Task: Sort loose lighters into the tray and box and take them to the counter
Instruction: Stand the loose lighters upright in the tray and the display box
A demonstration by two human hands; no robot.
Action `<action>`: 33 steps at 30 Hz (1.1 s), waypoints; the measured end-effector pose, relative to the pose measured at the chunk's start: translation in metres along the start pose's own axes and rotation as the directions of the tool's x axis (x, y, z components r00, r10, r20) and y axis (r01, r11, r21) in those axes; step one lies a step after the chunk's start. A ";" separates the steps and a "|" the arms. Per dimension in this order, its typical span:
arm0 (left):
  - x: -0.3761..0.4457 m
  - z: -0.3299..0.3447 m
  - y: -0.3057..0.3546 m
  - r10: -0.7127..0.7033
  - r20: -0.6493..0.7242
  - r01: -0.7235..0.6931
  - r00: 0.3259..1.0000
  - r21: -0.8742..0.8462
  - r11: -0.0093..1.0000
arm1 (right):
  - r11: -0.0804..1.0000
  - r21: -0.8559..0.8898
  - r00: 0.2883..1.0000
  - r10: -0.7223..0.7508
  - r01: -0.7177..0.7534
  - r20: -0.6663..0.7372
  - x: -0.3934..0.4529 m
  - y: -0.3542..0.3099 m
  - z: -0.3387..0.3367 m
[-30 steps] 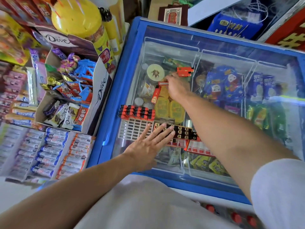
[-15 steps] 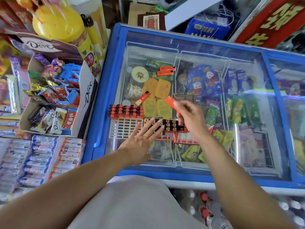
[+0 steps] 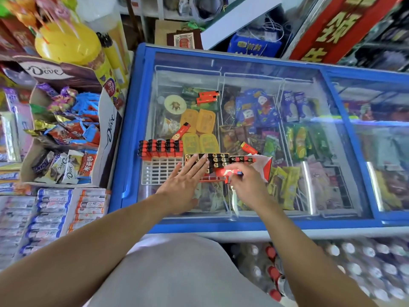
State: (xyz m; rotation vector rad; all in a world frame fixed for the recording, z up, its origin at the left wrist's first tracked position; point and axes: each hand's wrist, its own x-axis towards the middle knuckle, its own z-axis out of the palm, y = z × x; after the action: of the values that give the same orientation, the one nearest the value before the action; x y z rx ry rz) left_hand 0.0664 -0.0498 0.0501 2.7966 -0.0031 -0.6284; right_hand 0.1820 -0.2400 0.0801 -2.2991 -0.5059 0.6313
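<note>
Two bare hands work over the glass lid (image 3: 254, 69) of a blue freezer. The left hand (image 3: 183, 185) lies flat with its fingers straight and spread, the fingertips (image 3: 200, 161) pressing on the lighters standing in the red box (image 3: 218, 161). The right hand (image 3: 245, 185) has its fingers curled round a red lighter (image 3: 228, 172), holding it low over the near edge of the box; motion blur hides just how the fingers sit. The box's flap (image 3: 264, 165) stands open on the right, behind this hand.

Just left of the box is a white grid tray (image 3: 161, 171). Its far rows are filled with red lighters (image 3: 160, 148) standing upright, black caps up, while its near slots are bare.

Four loose lighters lie on the glass. A pair (image 3: 207, 97) rests side by side well beyond the tray. One (image 3: 181, 131) lies tilted just past the tray's filled rows. Another (image 3: 249, 148) lies just beyond the box, near its far right corner.

Left of the freezer stands a Dove carton (image 3: 110, 129) full of wrapped sweets.
</note>
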 end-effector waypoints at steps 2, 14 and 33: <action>0.000 -0.001 0.001 -0.002 0.003 0.002 1.000 -0.001 1.000 | 0.979 -0.168 0.988 -0.128 0.112 -0.085 0.002 -0.001 0.006; 0.000 -0.005 0.004 -0.012 0.026 0.013 1.000 -0.024 1.000 | 0.896 -0.359 0.932 -0.331 0.261 -0.148 0.016 0.006 0.027; 0.001 0.006 -0.001 0.013 -0.028 -0.013 1.000 -0.030 0.999 | 0.860 -0.446 0.907 -0.368 0.248 -0.205 0.018 0.013 0.028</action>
State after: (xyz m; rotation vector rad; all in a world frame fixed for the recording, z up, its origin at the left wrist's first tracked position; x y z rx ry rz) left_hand 0.0649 -0.0502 0.0446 2.7731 -0.0061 -0.5821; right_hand 0.1830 -0.2257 0.0478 -2.5575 -0.9188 0.0245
